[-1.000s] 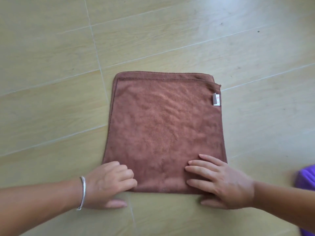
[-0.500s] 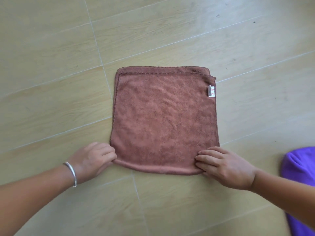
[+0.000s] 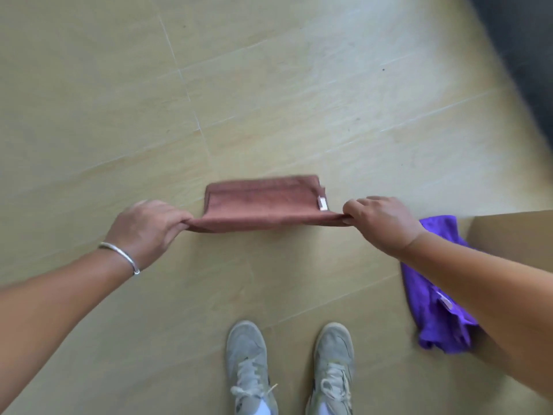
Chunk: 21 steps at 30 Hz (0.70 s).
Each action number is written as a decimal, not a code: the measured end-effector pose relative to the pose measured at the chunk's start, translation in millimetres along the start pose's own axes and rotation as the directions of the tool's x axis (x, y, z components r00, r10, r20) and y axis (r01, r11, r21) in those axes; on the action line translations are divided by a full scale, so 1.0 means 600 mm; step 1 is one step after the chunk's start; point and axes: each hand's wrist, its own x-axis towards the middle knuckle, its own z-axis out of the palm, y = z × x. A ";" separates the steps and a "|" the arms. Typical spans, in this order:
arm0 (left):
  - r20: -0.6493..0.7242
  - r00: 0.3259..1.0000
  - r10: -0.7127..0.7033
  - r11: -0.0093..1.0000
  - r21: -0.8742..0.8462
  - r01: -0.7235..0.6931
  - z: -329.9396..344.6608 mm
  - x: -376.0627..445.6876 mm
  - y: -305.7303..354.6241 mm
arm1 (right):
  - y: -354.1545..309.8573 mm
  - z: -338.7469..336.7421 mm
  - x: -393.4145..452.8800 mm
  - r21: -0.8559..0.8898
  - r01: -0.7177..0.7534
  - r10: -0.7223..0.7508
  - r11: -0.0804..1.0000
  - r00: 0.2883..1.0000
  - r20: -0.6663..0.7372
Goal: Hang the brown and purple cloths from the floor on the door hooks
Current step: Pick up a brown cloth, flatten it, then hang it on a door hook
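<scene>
Floor (image 3: 89, 85) is filling most of the view, pale wood-look planks. Cardboard box (image 3: 514, 244) is sitting at the right edge, w/ purple cloth (image 3: 431, 304) lying crumpled on the floor just beside it, under the right forearm. Brown cloth (image 3: 263, 205) is hanging off the floor between both hands, stretched taut, long axis running left-right, lower part draping away from the person. Left hand (image 3: 146, 229) is pinching the left top corner; right hand (image 3: 380, 223) is pinching the right one. Shoes (image 3: 287, 366) are pointing fwd below. Door hooks aren't in view, so the person is likely needing to turn & carry. Purple cloth is lying nearer the right hand for the later pickup.
</scene>
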 end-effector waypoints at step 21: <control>-0.278 0.951 -0.133 0.991 -0.035 0.128 -0.971 -0.170 0.112 | -0.226 -0.991 -0.107 -0.159 0.013 -0.043 0.987 0.981 -0.187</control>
